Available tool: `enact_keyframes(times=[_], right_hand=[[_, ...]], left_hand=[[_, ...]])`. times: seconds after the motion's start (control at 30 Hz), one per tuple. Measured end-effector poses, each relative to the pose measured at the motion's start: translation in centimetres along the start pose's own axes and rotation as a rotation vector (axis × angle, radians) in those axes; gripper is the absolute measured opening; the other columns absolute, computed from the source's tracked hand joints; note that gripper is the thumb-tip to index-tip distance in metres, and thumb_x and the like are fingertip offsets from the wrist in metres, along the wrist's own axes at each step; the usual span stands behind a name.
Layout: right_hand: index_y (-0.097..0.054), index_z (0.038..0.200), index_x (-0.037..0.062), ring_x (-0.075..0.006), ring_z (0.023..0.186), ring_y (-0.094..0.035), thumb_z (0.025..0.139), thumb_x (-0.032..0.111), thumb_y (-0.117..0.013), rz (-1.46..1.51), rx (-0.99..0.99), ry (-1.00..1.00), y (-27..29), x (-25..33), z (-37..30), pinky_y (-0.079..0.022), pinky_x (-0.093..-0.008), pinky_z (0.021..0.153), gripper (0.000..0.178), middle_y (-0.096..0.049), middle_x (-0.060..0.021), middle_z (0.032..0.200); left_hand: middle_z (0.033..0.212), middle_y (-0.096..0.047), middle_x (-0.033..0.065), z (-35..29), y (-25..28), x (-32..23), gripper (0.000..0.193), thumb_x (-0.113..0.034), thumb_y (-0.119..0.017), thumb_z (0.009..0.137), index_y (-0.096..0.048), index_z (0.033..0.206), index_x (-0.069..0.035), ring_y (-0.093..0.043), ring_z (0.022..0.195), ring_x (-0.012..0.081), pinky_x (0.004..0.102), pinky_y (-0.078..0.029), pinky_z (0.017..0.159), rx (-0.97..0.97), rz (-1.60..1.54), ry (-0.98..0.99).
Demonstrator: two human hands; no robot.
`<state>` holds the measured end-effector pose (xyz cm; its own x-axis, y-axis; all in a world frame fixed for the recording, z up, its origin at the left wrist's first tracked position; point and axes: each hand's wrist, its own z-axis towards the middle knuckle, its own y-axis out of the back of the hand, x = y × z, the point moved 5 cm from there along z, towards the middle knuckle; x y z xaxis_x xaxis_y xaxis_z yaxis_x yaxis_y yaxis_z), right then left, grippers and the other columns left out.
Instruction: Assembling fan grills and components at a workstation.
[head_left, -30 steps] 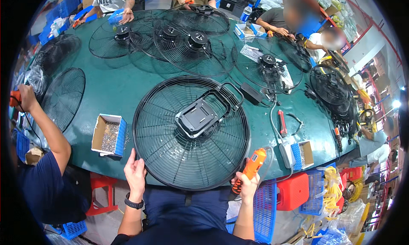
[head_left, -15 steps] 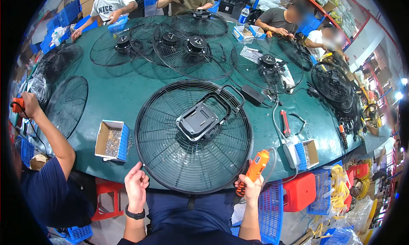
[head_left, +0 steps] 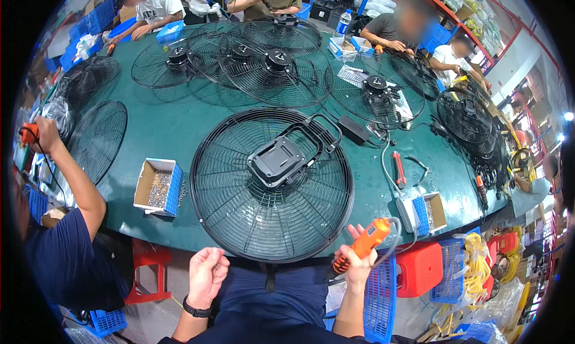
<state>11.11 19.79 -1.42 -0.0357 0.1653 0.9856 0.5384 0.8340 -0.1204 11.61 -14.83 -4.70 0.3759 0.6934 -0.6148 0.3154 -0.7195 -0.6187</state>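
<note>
A round black fan in its wire guard (head_left: 239,224) lies flat at the table's front edge, right before me. A black motor housing (head_left: 279,160) sits at its middle, and a black bracket handle (head_left: 326,131) stretches toward the far right of the guard. My right hand (head_left: 357,265) grips an orange electric screwdriver (head_left: 366,242), its cord end up and its dark tip low beside the fan's right front rim. Left of the fan's near edge, my left hand (head_left: 208,273) is raised off the table with curled fingers; whatever they may hold is hidden.
A box of screws (head_left: 159,188) stands left of the fan, a second screw box (head_left: 432,215) at right by a white power strip (head_left: 409,215). Red-handled pliers (head_left: 399,170) and a black adapter (head_left: 354,130) lie nearby. More fan guards (head_left: 275,83) fill the far side; co-workers sit around.
My left hand has left the guard's left front rim, moved nearer to me and curled its fingers. My right hand with the screwdriver has shifted slightly; the fan has moved a little away.
</note>
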Motion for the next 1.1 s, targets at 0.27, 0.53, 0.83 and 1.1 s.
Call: enact_keyframes(times=[0.27,0.53,0.83,1.1], right_hand=[[-0.041,0.112,-0.0032,-0.0241,0.055,-0.059,0.072,0.001,-0.059,0.387,0.17,0.308,-1.2,5.8,-2.5,-0.052,-0.0351,0.055,0.045,-0.062,-0.0234,0.087],[-0.039,0.108,0.002,-0.0221,0.059,-0.055,0.074,0.008,-0.061,0.507,0.457,0.452,-5.1,8.0,-5.2,-0.049,-0.0368,0.055,0.041,-0.055,-0.0147,0.075],[-0.039,0.11,0.004,-0.022,0.057,-0.058,0.075,0.009,-0.063,0.535,0.49,0.561,-8.1,8.4,-7.2,-0.054,-0.0377,0.055,0.043,-0.058,-0.0124,0.074],[-0.039,0.112,0.0033,-0.0218,0.058,-0.059,0.073,0.009,-0.061,0.535,0.535,0.53,-9.8,7.0,-7.7,-0.054,-0.0368,0.055,0.045,-0.058,-0.013,0.076]], left_hand=[[0.077,-0.059,0.0094,-1.0,-4.3,3.1,0.023,-0.013,-0.055,0.092,-0.061,0.105,0.005,-0.045,0.061,0.0106,0.024,-0.034,0.053,0.228,0.158,0.233],[0.087,-0.065,0.008,-1.0,-4.7,5.3,0.014,-0.008,-0.055,0.093,-0.063,0.102,-0.002,-0.049,0.063,0.0088,0.0211,-0.036,0.05,0.346,0.033,0.383],[0.086,-0.065,0.007,-0.8,-4.6,6.6,0.013,-0.01,-0.054,0.094,-0.061,0.1,-0.002,-0.049,0.064,0.0079,0.0205,-0.036,0.05,0.266,-0.144,0.571],[0.08,-0.06,0.0062,-1.4,-4.9,7.6,0.014,-0.013,-0.051,0.096,-0.058,0.095,-0.001,-0.041,0.059,0.0079,0.0194,-0.033,0.048,0.312,-0.298,0.65]])
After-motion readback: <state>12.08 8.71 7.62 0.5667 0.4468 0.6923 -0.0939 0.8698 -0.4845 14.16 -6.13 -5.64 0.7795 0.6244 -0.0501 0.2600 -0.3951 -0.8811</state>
